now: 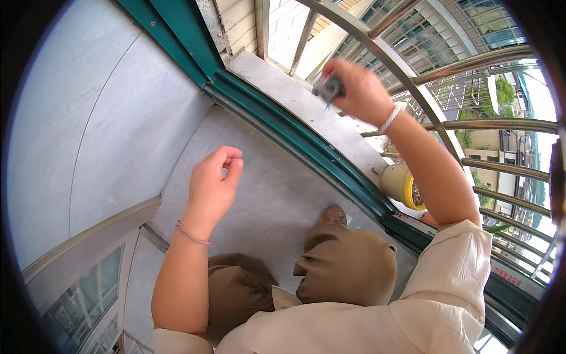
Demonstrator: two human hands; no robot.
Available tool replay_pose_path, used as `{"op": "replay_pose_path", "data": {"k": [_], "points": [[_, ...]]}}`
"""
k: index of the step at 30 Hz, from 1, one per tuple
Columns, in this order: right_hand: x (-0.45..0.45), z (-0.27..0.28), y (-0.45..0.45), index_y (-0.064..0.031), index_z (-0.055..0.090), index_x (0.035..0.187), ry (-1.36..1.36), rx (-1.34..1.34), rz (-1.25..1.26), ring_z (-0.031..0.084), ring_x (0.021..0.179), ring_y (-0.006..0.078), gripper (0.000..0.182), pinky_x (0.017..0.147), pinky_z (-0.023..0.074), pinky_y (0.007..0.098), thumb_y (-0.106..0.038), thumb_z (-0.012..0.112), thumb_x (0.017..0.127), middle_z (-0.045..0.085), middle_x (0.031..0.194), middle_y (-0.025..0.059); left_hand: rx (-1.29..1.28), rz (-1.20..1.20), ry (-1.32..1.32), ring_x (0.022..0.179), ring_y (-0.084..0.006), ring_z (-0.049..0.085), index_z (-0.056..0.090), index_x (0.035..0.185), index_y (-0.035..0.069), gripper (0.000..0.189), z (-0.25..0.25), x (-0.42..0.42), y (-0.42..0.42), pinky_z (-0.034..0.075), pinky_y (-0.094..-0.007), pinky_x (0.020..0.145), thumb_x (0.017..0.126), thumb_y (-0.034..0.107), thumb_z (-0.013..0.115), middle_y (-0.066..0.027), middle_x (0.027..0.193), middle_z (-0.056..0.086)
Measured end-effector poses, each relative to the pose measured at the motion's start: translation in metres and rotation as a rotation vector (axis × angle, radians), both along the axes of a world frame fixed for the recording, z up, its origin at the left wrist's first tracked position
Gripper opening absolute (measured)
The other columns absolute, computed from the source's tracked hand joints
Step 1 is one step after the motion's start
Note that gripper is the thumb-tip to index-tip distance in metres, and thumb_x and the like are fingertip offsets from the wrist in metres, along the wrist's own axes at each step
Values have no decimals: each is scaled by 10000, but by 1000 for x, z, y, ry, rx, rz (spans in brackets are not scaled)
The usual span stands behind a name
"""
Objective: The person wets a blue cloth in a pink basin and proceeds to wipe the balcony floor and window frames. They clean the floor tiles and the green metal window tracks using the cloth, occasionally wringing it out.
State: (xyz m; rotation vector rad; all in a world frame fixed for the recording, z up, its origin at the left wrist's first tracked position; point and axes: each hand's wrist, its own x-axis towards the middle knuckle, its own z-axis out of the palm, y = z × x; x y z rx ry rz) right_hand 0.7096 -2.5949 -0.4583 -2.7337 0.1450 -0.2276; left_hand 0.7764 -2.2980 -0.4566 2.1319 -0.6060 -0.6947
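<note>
My right hand (363, 94) is raised over the white stone windowsill (269, 77), near the metal railing bars. It grips a small dark grey object (332, 90), blurred by motion, so I cannot tell its exact kind; a bit of blue shows beneath it. My left hand (213, 186) hangs in the air above the grey tiled floor (265, 199). Its fingers are curled in, the thumb is close to the index fingertip, and nothing shows between them. Between the hands runs the green window-frame track (292, 144), bordering the sill.
A yellow-rimmed flowerpot (396, 183) stands on the sill below my right forearm. Curved metal railings (409, 73) enclose the outer side. Pale wall panels (110, 119) rise at left, above a cabinet with glass panes (88, 287). My knees (353, 265) are bent near the track.
</note>
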Motion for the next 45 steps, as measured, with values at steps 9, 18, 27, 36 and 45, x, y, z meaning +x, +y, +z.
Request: {"op": "replay_pose_path", "data": {"k": [9,18,27,36,45], "points": [[-112,-95,46,-40,554,1021,131,-175,377,561,872,235,272,769,471,344,-95,544,754,580,927,84,7,-65,40,820,-165,592,591,985,-8,179,-10,-3,-8,465,-288,735,864,122,571,-83,873,645],[-168,-68,37,-54,525,953,964,-152,162,601,822,296,253,692,482,419,-180,609,750,604,787,130,69,-153,-38,822,-203,624,600,998,16,193,-11,1,7,479,-307,702,854,142,586,-113,901,656],[33,7,15,-90,553,1010,66,-32,-234,604,869,342,361,746,473,378,35,530,672,626,933,161,87,-148,-71,821,-214,630,601,985,28,180,-23,2,5,481,-301,671,850,146,588,-113,899,654],[72,-14,-33,-53,606,1134,13,368,-215,566,915,215,519,852,436,283,-18,628,616,564,973,104,-231,134,525,854,-124,578,580,1035,-5,226,-70,29,-48,450,-261,768,846,119,590,-45,911,622],[39,3,1,22,581,1153,-243,890,-330,555,891,98,426,817,432,217,81,522,735,610,1010,44,-517,162,359,895,-127,533,495,1220,38,435,-59,46,-116,442,-263,793,813,111,631,-82,1109,532]]}}
